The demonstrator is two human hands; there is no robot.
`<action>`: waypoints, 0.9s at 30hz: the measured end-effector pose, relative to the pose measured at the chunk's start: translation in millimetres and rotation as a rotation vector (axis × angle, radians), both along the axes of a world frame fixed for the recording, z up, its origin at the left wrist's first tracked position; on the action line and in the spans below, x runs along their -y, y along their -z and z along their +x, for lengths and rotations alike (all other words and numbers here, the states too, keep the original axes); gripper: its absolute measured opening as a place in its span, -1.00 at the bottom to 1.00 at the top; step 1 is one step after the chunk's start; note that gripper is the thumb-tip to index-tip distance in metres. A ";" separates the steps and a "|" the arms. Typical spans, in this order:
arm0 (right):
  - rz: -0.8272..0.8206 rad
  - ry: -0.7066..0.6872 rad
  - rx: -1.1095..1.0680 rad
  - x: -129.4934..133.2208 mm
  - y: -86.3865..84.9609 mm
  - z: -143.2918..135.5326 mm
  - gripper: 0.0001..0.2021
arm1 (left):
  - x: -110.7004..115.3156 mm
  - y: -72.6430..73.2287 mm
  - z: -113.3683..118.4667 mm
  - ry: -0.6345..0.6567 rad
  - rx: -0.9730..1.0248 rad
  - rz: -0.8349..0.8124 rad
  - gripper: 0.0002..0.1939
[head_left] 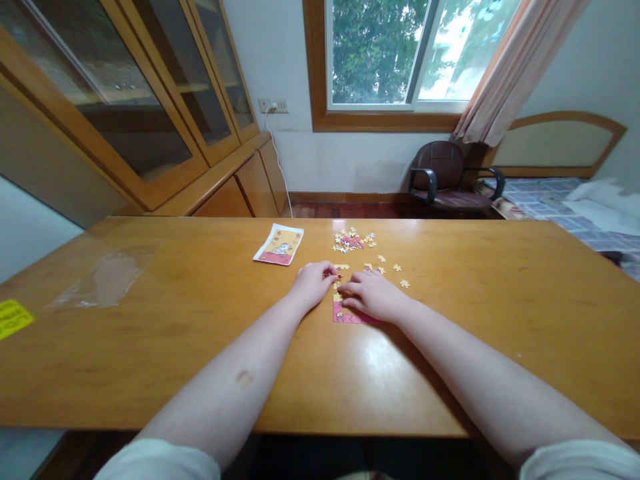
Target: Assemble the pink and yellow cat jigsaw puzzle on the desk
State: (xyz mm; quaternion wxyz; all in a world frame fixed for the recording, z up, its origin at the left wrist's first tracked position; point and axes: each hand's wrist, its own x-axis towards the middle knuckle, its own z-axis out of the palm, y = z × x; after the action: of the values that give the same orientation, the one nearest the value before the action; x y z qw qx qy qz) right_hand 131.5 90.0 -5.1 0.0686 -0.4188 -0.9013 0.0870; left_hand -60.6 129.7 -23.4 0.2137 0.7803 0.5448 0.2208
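A partly joined jigsaw puzzle (337, 312) with a pink lower edge and yellow pieces up its left side lies in front of me. At its upper left, my left hand (315, 281) has its fingers curled together, with a small reddish puzzle piece (340, 275) at the fingertips. My right hand (375, 295) rests palm down over the puzzle, its fingers stretched toward the left edge pieces and hiding the middle. Just beyond the hands lie a few joined yellow pieces (342, 267).
Behind the hands is a pile of loose pieces (350, 241), with several single yellow pieces (405, 284) to its right. A picture sheet (279, 245) lies left of the pile. Farther left are a clear plastic bag (107, 277) and a yellow label (14, 319) on the wooden table (200, 373).
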 end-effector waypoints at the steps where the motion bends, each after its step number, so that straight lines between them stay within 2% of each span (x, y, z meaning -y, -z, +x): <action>1: -0.008 -0.011 -0.016 -1.2 0.6 0.8 -0.63 | -1.1 1.8 0.1 -0.007 0.003 0.005 -0.91; 8: -0.035 -0.028 -0.097 -9.3 4.0 6.4 -0.63 | -2.0 2.0 1.8 -0.036 -0.027 0.019 -0.89; 15: 0.075 0.163 -0.037 -13.4 8.4 6.6 -0.50 | -4.9 1.6 1.9 -0.050 -0.064 0.049 -0.87; 27: 0.042 0.173 -0.012 -13.0 11.6 4.9 -0.45 | -9.9 8.2 3.1 -0.073 -0.150 0.088 -0.83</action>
State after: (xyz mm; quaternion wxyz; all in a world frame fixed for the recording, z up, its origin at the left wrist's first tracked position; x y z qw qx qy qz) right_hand 136.3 103.0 -16.8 0.0900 -0.4930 -0.8630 0.0644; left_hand -57.5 139.6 -31.6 0.1295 0.7828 0.5772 0.1932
